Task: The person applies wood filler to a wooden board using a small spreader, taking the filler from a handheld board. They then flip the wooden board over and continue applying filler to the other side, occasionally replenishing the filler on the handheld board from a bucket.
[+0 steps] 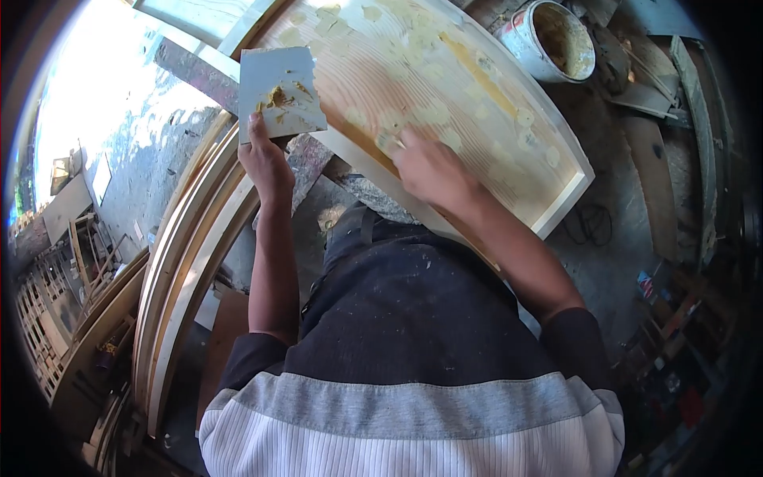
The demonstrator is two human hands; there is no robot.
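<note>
My left hand (266,167) grips the lower edge of a square white board (278,71), its thumb on the face. Yellow-brown paste (277,98) is smeared on that board. Over the near edge of a pale wooden panel (413,71), my right hand (433,171) is closed on something small and blurred at its fingertips, which I cannot make out. Yellowish filler patches (485,75) mark the panel, which has a raised wooden rim.
A white bucket (520,36) with paste residue inside stands beyond the panel at the upper right. Curved wooden strips (187,286) are stacked at left. Slatted wood (48,302) lies farther left, and long boards (653,183) lie at right.
</note>
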